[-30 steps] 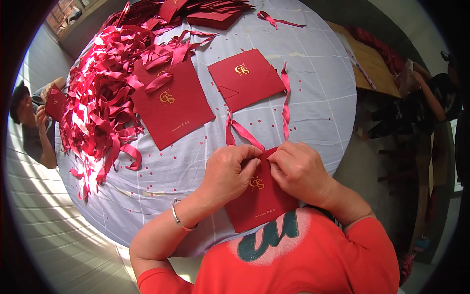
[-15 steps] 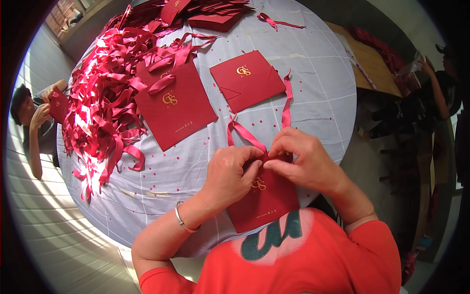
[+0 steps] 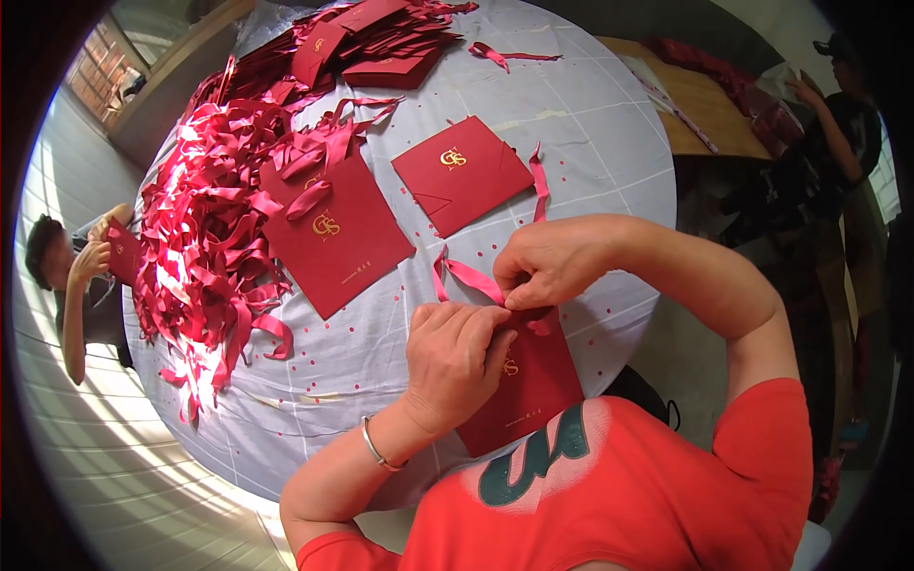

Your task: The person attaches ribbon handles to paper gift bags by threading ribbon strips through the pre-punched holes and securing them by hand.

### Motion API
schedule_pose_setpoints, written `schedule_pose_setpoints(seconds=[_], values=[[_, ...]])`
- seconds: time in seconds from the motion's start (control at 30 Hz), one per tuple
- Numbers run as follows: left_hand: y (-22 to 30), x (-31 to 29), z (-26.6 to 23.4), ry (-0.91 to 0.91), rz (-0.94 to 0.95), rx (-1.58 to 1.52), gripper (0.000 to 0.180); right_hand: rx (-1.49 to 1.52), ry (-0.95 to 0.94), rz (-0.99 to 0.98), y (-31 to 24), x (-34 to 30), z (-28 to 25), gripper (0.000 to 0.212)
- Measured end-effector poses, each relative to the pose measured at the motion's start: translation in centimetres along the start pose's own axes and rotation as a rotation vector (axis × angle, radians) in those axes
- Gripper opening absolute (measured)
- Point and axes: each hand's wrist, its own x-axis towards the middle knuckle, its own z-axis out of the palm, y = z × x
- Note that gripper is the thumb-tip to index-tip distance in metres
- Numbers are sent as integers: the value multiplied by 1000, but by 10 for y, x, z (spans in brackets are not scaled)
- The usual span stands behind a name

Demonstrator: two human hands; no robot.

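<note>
Close to my body lies a red paper bag [image 3: 533, 381] with a gold emblem, at the table's near edge. Pink-red ribbon [image 3: 473, 279] runs from its top edge out over the cloth. My left hand [image 3: 452, 357] pinches at the bag's top edge, its fingertips partly hidden. My right hand [image 3: 552, 262] is closed with thumb and finger together on the ribbon, right beside the left fingertips. Beyond my hands lie a flat red bag [image 3: 464, 176] and, to its left, a larger red bag [image 3: 338, 238].
A large heap of red ribbons [image 3: 205, 228] covers the table's left side. Stacked red bags [image 3: 400, 62] lie at the far edge, near a loose ribbon [image 3: 509, 57]. A person [image 3: 81, 276] holds a red piece at left; another person [image 3: 828, 143] stands at right near a wooden table [image 3: 705, 114].
My right hand has turned over, its elbow raised and swung outward, fingers now pointing down at the ribbon. My left hand stays at the bag's top edge. The whole view has shifted slightly.
</note>
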Motion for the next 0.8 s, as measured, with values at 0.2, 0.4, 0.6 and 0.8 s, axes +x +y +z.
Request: schedule_pose_setpoints(seconds=[0.2, 0.4, 0.6, 0.8], values=[[8, 0, -4, -4, 36, 33, 24, -129, -312, 50, -1, 26, -17, 31], [14, -2, -4, 5, 88, 50, 26, 296, -641, 241, 23, 44, -14, 29], [12, -10, 0, -88, -156, -19, 24, 324, -410, 349, 20, 39, 0, 25], [3, -12, 4, -172, -357, -253, 20, 281, 177, 147, 22, 27, 18, 19]])
